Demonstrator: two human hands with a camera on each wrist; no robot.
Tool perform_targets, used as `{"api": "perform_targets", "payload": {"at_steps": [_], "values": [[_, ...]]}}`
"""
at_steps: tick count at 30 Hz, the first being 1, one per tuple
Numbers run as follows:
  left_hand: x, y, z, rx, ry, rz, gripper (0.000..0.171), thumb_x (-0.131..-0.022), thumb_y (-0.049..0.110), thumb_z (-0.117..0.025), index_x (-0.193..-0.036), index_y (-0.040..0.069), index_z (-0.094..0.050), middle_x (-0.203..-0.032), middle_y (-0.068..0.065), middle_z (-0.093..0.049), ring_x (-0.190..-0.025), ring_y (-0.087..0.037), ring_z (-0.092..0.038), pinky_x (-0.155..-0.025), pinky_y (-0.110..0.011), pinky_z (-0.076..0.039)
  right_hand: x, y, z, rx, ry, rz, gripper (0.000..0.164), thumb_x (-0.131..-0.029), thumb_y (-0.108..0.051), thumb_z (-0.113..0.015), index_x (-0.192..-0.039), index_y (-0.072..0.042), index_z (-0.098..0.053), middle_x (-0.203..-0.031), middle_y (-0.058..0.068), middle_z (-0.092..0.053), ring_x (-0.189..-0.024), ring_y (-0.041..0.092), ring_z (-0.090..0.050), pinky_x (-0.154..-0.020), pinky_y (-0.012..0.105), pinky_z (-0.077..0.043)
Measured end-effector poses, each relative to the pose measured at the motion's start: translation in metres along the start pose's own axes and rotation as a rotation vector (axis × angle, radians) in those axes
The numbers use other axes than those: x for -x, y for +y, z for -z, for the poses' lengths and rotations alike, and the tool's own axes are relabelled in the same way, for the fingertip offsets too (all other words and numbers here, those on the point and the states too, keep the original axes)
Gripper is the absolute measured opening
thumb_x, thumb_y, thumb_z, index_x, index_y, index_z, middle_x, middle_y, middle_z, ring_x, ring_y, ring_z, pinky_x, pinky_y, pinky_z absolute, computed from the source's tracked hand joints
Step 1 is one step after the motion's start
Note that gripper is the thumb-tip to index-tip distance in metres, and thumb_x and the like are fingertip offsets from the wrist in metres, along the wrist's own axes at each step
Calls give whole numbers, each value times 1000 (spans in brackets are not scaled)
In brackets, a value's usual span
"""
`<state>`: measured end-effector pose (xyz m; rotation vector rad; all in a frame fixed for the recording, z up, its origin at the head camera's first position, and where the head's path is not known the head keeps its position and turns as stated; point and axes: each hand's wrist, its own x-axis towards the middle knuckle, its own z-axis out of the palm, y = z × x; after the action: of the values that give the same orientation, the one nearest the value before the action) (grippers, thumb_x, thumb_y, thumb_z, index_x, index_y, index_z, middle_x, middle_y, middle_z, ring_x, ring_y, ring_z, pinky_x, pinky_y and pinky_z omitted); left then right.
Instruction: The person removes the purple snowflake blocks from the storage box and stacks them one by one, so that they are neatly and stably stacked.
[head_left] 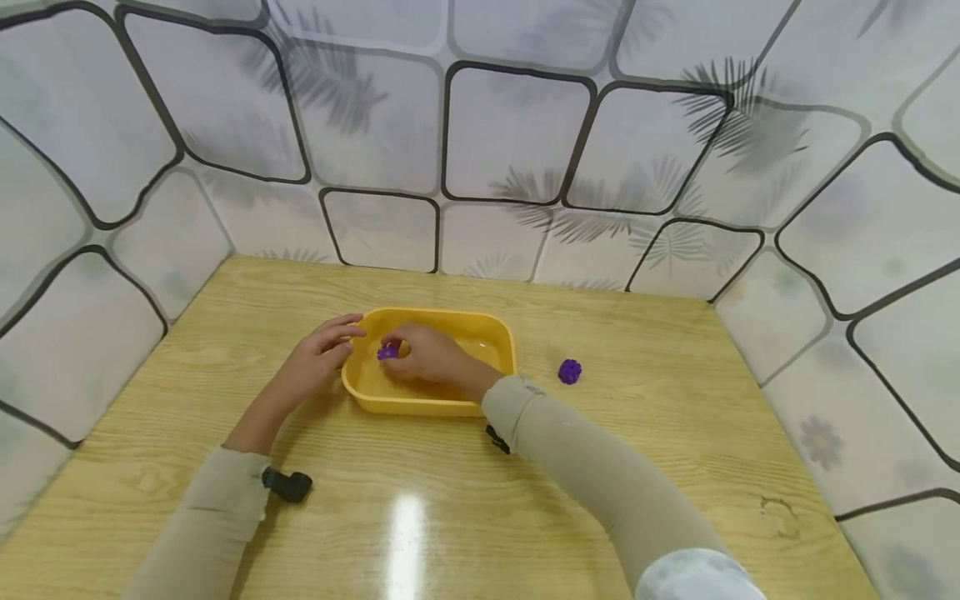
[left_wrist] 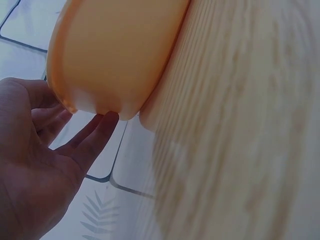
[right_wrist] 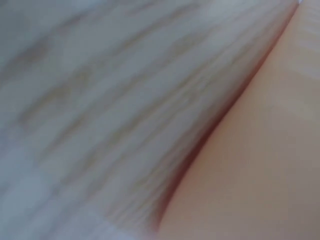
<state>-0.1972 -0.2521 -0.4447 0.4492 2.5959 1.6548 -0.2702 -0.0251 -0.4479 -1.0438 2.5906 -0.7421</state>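
Observation:
A yellow plastic tub [head_left: 427, 407] stands on the wooden table. Reaching over its near right side, my right hand [head_left: 433, 357] pinches a small purple notched piece [head_left: 387, 352] between thumb and fingers, low inside the left part of the tub. My left hand [head_left: 318, 357] is at the tub's left end with fingers loosely extended. In the left wrist view, fingertips [left_wrist: 111, 117] of that hand touch the tub's outer wall [left_wrist: 120, 55]. Only the tub's side [right_wrist: 255, 165] and the table show in the right wrist view; the right hand is out of sight there.
Another purple notched piece [head_left: 570, 372] lies on the table [head_left: 645, 350], right of the tub. Patterned white panels [head_left: 517, 133] rise along the table's back and both sides. Dark wrist straps show at both cuffs.

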Motion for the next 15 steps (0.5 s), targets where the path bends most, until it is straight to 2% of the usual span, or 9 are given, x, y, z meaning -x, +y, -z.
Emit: {"api": "perform_targets", "payload": {"at_steps": [3, 8, 15], "values": [[-2, 0, -1, -6, 4, 0, 33, -107, 11, -44, -134, -1, -59, -162, -13, -34, -148, -38, -33, -117, -57, -34, 3, -5, 6, 17, 24, -5, 38, -95, -38, -70, -126, -17, -67, -110, -9, -65, -95, 7, -59, -87, 23, -52], [-2, 2, -2, 7, -2, 3, 33, -107, 10, -43, -135, -1, -58, -162, -14, -33, -148, -40, -33, -116, -59, -34, 15, -12, 19, 19, 44, -22, 39, -95, -40, -69, -127, -18, -66, -112, -8, -66, -94, 7, -60, -81, 21, -52], [-2, 1, -2, -11, 11, 7, 33, -106, 8, -44, -135, -1, -59, -162, -14, -35, -147, -39, -35, -116, -58, -36, 34, -8, 33, -49, 70, 13, 37, -95, -39, -70, -127, -19, -67, -111, -7, -66, -89, 9, -59, -76, 19, -53]]}}
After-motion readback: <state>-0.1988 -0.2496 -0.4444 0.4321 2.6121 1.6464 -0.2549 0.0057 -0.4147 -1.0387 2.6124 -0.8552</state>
